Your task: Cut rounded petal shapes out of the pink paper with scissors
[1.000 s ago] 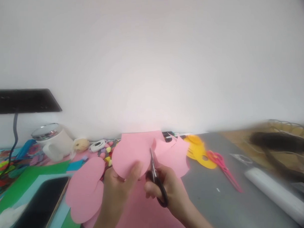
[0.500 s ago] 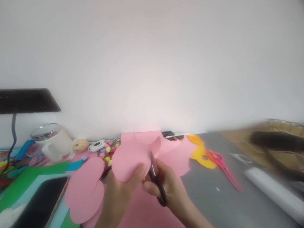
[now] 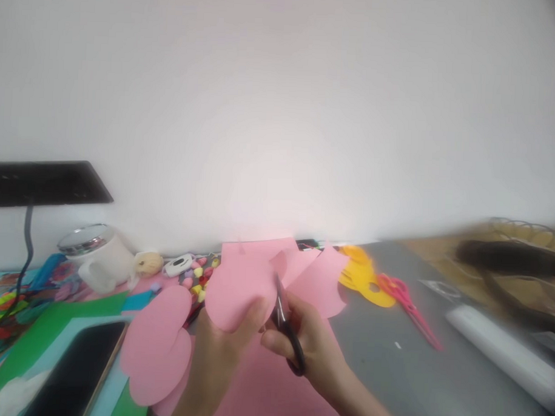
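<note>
My left hand (image 3: pixel 229 346) pinches a rounded piece of pink paper (image 3: pixel 240 288), thumb on top and the other fingers underneath. A pair of black-handled scissors (image 3: pixel 282 311) is in my right hand (image 3: pixel 307 342), blades pointing up and away along the right edge of that piece. A pink offcut (image 3: pixel 323 285) with curved edges hangs to the right of the blades. Whether it is still joined to the rounded piece I cannot tell. Left of my left hand lie several rounded pink cutouts (image 3: pixel 157 343), overlapping. Under both hands is a larger pink sheet (image 3: pixel 271 384).
Pink-handled scissors (image 3: pixel 408 306) lie beside yellow paper cutouts (image 3: pixel 363 278) on the grey table (image 3: pixel 390 382). At left are a phone (image 3: pixel 78 371), green paper (image 3: pixel 36 339) and a white mug (image 3: pixel 102 262). A white roll (image 3: pixel 504 355) lies at right.
The pink offcut right of the scissors has shifted and narrowed, its upper part now pointed. The scissors and both hands have stayed almost in place.
</note>
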A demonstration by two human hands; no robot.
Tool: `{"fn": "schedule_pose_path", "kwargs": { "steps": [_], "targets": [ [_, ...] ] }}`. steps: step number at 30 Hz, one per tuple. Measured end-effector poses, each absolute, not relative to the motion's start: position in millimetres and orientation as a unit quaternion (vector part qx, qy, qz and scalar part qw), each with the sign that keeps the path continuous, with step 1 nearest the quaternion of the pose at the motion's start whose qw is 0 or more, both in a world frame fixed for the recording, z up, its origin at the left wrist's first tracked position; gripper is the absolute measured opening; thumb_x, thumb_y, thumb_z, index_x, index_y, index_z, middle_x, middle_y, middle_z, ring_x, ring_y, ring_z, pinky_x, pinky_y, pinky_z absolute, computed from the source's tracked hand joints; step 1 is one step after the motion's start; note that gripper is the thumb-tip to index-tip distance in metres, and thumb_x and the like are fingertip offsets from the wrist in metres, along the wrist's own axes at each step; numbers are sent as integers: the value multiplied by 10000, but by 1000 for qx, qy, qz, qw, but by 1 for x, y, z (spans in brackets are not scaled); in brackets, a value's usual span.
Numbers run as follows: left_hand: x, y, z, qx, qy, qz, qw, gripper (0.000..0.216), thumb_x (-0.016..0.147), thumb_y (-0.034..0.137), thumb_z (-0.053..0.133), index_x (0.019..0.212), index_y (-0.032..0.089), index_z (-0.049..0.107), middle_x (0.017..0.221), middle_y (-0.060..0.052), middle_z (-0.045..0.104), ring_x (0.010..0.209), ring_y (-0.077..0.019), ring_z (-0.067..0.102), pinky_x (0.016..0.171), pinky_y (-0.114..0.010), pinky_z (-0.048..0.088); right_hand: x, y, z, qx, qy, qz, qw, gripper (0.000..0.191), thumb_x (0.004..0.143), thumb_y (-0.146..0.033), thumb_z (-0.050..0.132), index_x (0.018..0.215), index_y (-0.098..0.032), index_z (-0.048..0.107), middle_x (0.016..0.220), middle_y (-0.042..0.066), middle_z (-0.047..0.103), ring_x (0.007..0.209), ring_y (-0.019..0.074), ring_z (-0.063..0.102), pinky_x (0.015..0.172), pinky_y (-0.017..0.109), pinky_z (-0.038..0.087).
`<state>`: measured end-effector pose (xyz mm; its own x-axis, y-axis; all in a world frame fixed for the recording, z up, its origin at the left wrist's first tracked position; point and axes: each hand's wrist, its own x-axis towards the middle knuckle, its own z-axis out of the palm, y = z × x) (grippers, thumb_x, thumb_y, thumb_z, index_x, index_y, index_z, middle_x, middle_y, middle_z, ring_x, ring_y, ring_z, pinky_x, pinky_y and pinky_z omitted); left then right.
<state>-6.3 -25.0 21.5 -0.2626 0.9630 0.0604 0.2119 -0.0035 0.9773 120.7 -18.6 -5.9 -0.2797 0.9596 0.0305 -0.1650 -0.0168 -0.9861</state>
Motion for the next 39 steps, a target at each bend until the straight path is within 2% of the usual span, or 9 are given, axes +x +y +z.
{"fn": "schedule_pose_path", "kwargs": {
  "steps": [5,9,12,18,26,32,39],
  "targets": [
    [-4,-25,18,488,582,532,374,299,681,474,679,582,200,611,550,-21,613,718,-242,641,727,-346,495,122,-17,-7,-360,-524,612,471,528,626,-535,778,672,-220,357,588,-63,407,528,92,311,476,220,246],
    [-1,-26,17,472,560,555,394,293,688,458,687,772,177,688,696,-34,696,731,-215,648,667,-299,496,123,-17,-10,-360,-520,611,476,542,610,-535,794,676,-220,359,573,-71,400,519,89,308,472,220,244],
    [-1,-26,17,464,565,553,399,338,677,457,702,851,168,697,686,-27,692,725,-212,644,660,-292,491,123,-17,-12,-356,-523,613,473,539,628,-550,779,687,-219,358,578,-70,401,521,86,295,473,220,240],
    [-2,-26,18,467,567,555,390,271,680,438,696,608,189,618,547,13,581,612,-175,600,610,-277,487,123,-17,-12,-360,-527,608,472,554,622,-596,761,678,-219,359,586,-62,400,520,90,303,476,219,248],
    [-2,-26,18,466,565,552,400,255,671,428,707,725,179,686,553,6,618,560,-171,584,595,-284,488,123,-16,-15,-357,-525,614,470,544,622,-607,758,680,-216,385,591,-62,379,531,95,290,477,218,241],
    [-2,-27,24,467,590,537,382,312,654,433,698,479,190,611,498,-1,607,520,-152,567,535,-252,481,124,-17,-12,-375,-528,606,461,471,618,-499,802,695,-204,443,585,-61,422,531,98,330,485,218,269],
    [-3,-27,27,468,615,516,371,334,651,447,678,451,190,606,488,-11,623,526,-159,577,534,-245,468,123,-18,-10,-401,-531,596,449,429,634,-510,769,710,-190,494,589,-45,475,529,107,387,497,227,316]
  ]
}}
